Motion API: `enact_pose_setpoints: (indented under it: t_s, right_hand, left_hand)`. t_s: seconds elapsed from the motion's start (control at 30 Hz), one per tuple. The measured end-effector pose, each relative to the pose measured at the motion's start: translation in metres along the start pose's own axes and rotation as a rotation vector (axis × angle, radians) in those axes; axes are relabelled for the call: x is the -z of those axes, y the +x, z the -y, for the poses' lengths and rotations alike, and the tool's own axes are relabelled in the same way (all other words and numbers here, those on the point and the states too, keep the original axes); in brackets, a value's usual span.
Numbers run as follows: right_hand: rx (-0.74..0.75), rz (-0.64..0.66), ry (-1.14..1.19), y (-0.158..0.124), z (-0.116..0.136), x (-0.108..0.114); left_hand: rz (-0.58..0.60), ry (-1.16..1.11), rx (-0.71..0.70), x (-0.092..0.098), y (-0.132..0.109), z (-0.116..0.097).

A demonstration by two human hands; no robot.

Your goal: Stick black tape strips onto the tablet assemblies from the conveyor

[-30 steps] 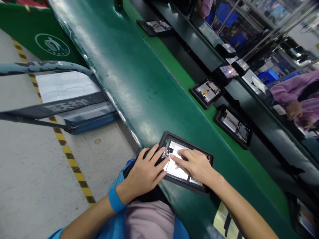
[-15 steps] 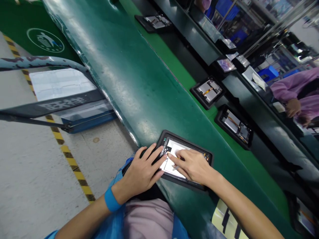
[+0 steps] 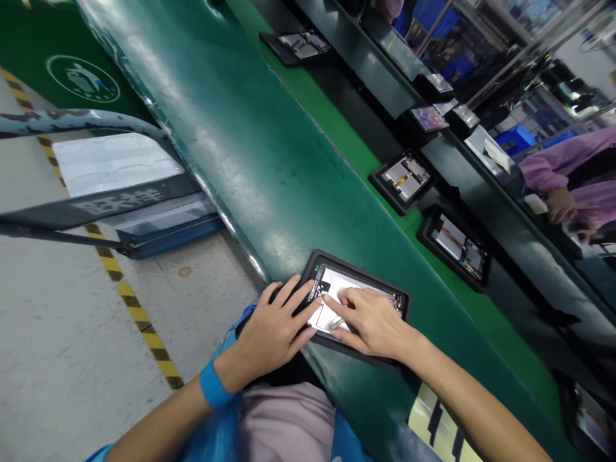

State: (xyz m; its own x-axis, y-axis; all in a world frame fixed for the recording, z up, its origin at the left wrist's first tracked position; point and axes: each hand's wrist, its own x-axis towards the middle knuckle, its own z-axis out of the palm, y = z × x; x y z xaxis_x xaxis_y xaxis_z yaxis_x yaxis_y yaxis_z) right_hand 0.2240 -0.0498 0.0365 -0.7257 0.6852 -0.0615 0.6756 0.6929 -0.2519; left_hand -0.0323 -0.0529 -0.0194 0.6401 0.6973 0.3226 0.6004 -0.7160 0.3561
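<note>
A tablet-like device in a black frame (image 3: 362, 276) lies on the green bench right in front of me, its inside facing up. Inside it are a white panel (image 3: 325, 316) and small electronic parts along both short ends. My left hand (image 3: 274, 330) rests over the frame's left end with its fingers spread. My right hand (image 3: 373, 321) is over the panel. Its index fingertip presses near the left-end parts, the thumb stands apart and the other fingers are bent. A small greyish strip or reflection shows by the thumb; I cannot tell which.
Similar opened devices (image 3: 403, 181) (image 3: 455, 247) sit on the green line beyond the bench (image 3: 231, 128). A yellow sheet with black strips (image 3: 423, 417) lies by my right forearm. A co-worker in pink sleeves (image 3: 553, 170) works across the line. A metal cart (image 3: 120, 212) stands left.
My right thumb has moved slightly away from the index finger, showing more of the white panel. The left hand stays on the frame. The view has shifted slightly.
</note>
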Motion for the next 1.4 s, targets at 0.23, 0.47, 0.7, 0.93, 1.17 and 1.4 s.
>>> enact_pose_setpoints:
  t_s: [0.23, 0.47, 0.7, 0.93, 1.17, 1.4]
  right_hand:
    - [-0.166, -0.146, 0.105, 0.011, 0.003, -0.001]
    - [-0.322, -0.223, 0.113, 0.028, 0.006, -0.006]
    - [-0.157, -0.167, -0.231, 0.033, 0.005, -0.003]
    - [-0.099, -0.177, -0.294, 0.035, 0.006, 0.003]
    - [-0.405, -0.395, 0.015, -0.02, 0.009, 0.022]
    - [-0.812, -0.623, 0.068, -0.128, 0.021, 0.011]
  left_hand:
    - [0.01, 0.036, -0.021, 0.003, 0.001, -0.001]
    - [0.048, 0.045, -0.004, 0.005, 0.002, -0.004]
    - [0.055, 0.063, -0.005, 0.006, 0.005, -0.006]
    - [0.048, 0.081, -0.014, 0.008, 0.01, -0.006]
    - [0.034, 0.051, -0.012, 0.011, 0.009, -0.005]
    - [-0.068, -0.094, -0.059, 0.008, -0.007, 0.009]
